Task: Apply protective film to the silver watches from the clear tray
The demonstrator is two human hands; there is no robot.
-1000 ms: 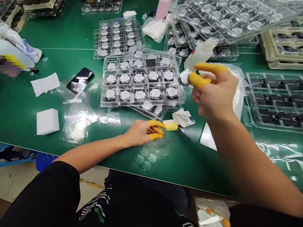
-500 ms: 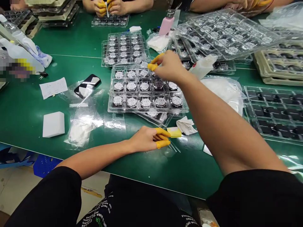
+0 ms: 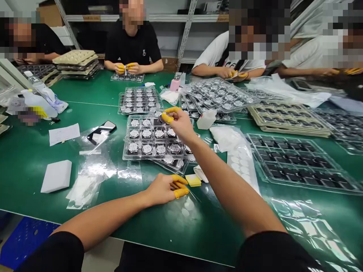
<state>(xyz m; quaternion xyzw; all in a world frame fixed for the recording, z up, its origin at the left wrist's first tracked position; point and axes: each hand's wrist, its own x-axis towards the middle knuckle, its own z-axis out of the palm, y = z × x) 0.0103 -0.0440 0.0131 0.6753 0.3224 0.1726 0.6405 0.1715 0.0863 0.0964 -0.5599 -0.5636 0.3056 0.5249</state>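
Observation:
My right hand (image 3: 178,122), with yellow finger cots, reaches forward over a clear plastic tray (image 3: 126,155) of round silver watch cases and pinches one silver case (image 3: 163,117) above the tray's far row. My left hand (image 3: 166,187), also in yellow cots, rests on the green table (image 3: 28,162) with its fingers curled together beside a small yellow sponge block (image 3: 193,180). Whether anything is under those fingers is hidden.
More filled trays (image 3: 138,100) lie behind, and dark empty trays (image 3: 297,162) lie at the right. A white bottle (image 3: 206,119), a pink bottle (image 3: 176,82), a phone (image 3: 101,129), a white foam block (image 3: 56,175) and loose plastic bags (image 3: 90,177) lie around. Several people work across the table.
The camera has tilted up, bringing the people opposite into view. My right hand carried the silver case from the right to over the tray's far row. My left hand stayed put.

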